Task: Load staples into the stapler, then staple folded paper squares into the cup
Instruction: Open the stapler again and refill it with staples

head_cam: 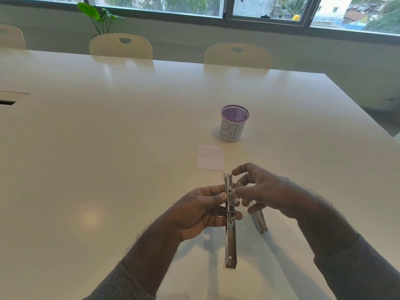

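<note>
A metal stapler is swung open above the table, its staple channel pointing away from me and its lid hanging toward me. My left hand grips it at the hinge. My right hand pinches something small at the channel; whether it is a staple strip is too small to tell. Another silver stapler part shows below my right hand. A white paper square lies flat on the table beyond the hands. The purple mesh cup, wrapped in white paper with letters, stands upright behind the square.
The white table stretches wide on all sides. Two cream chairs stand at its far edge, with a plant and windows behind. A dark cable slot is at the far left.
</note>
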`<state>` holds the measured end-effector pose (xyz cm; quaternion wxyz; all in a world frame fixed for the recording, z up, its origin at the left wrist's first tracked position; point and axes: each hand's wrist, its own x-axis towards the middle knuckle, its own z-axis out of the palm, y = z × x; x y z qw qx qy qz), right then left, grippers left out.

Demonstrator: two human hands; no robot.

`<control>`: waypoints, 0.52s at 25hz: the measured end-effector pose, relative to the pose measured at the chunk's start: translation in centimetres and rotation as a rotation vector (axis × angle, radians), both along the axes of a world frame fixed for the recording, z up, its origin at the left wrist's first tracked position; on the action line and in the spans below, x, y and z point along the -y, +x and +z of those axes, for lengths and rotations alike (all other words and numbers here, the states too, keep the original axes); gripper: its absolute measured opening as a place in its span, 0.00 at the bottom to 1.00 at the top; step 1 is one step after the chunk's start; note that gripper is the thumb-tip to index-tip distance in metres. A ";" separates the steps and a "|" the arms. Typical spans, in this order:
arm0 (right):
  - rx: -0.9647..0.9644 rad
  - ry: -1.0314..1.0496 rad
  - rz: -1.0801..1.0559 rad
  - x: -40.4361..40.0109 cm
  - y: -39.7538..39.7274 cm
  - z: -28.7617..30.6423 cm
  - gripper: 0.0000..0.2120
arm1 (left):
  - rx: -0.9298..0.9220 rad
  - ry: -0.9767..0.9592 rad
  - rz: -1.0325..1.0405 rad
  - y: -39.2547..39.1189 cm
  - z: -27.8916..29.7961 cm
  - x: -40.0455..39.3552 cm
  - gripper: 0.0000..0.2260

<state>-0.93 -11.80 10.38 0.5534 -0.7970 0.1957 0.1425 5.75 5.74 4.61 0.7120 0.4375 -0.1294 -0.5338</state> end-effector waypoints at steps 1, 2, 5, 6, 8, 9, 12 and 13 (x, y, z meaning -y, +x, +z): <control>0.002 -0.023 -0.014 -0.2 0.1 -0.1 0.19 | 0.004 0.000 -0.005 0.0 0.0 0.1 0.13; 0.004 -0.039 -0.036 -0.3 0.2 -0.2 0.18 | 0.007 0.002 -0.009 -0.1 0.0 0.2 0.13; 0.024 -0.066 -0.117 -0.5 0.5 -0.6 0.15 | 0.007 0.001 -0.013 -0.4 -0.1 0.3 0.12; 0.035 -0.073 -0.139 -0.6 0.6 -0.6 0.13 | 0.005 -0.002 -0.008 -0.4 -0.1 0.3 0.12; 0.074 -0.055 -0.171 -0.9 0.5 -0.8 0.11 | -0.001 -0.006 0.004 -0.2 -0.1 0.3 0.13; 0.098 -0.036 -0.174 -1.1 0.4 -0.9 0.10 | -0.004 -0.006 0.011 -0.1 -0.1 0.2 0.13; 0.226 0.003 -0.188 -1.5 -0.2 -1.0 0.06 | -0.011 -0.002 0.034 0.1 0.0 0.0 0.13; 0.298 -0.030 -0.199 -1.6 -0.5 -0.9 0.04 | -0.016 0.001 0.046 0.2 -0.1 -0.1 0.13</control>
